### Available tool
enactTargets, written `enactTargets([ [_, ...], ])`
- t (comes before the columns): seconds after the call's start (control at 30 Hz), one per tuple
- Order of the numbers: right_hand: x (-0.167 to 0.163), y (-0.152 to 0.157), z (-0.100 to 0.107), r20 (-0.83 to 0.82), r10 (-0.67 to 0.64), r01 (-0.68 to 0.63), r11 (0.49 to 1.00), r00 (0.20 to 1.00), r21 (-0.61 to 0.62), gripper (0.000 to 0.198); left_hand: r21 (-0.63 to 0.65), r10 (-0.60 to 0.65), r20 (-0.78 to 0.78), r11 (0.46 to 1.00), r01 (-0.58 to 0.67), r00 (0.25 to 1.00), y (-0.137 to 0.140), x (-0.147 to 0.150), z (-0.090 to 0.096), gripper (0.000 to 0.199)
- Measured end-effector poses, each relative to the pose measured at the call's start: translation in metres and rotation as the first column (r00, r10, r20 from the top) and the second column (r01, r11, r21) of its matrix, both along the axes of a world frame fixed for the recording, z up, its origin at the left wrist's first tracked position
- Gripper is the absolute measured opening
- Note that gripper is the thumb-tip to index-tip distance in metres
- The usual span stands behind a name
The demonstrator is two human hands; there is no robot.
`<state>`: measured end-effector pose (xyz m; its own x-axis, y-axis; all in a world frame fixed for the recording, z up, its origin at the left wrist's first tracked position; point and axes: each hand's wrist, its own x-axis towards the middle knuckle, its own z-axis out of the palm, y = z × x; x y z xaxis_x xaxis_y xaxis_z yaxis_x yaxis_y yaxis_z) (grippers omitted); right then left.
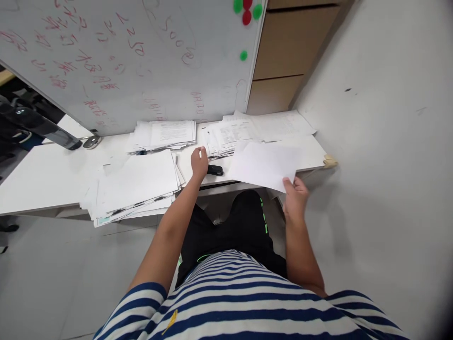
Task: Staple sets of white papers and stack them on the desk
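Note:
My right hand [296, 198] pinches the lower right corner of a white paper sheet [266, 164] between thumb and fingers. The paper is tilted over the desk's front edge, its printed side, if any, not visible. My left hand [199, 163] is closed, fingers curled in, above the desk between the paper stacks; whatever it may hold is hidden. Just right of it lies a black stapler [215, 170], partly covered by the hand, and I cannot tell whether they touch. Behind the held paper sits a pile of printed sheets [221, 137].
A large paper stack [138, 182] overhangs the front edge at left; another printed stack [172, 133] lies behind. A whiteboard [116, 71] with red writing closes off the back. A dark bottle [46, 126] and a computer mouse [92, 142] are at far left; a wall [382, 165] stands right.

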<state>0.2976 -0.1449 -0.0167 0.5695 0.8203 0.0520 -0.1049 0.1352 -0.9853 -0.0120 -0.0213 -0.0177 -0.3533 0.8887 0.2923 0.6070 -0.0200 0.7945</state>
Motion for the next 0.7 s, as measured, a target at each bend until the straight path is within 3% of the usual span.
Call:
enactTargets([
  [0.1,0.004,-0.010,0.000,-0.129,-0.014,0.019,0.999,0.992,0.040,0.031,0.032,-0.087,-0.274,0.995,0.099,0.958,-0.021,-0.002,-0.017,0.045],
  [0.23,-0.015,-0.023,-0.015,-0.176,-0.027,0.014,0.997,0.984,-0.076,0.037,-0.016,-0.078,-0.455,0.997,0.079,0.887,-0.030,0.002,-0.030,0.041],
  [0.33,-0.029,-0.024,-0.017,-0.221,0.012,-0.039,0.993,0.975,-0.115,0.040,-0.039,-0.062,-0.480,0.998,0.049,0.875,-0.027,0.003,-0.030,0.040],
  [0.5,-0.036,-0.016,-0.011,-0.139,0.106,-0.117,0.991,0.985,-0.072,0.038,-0.028,-0.063,-0.473,0.998,0.056,0.879,-0.026,0.003,-0.027,0.041],
  [0.7,-0.046,-0.012,-0.024,-0.026,0.139,-0.140,0.989,0.990,-0.056,0.037,-0.054,-0.067,-0.472,0.997,0.047,0.879,-0.027,0.004,-0.027,0.040],
])
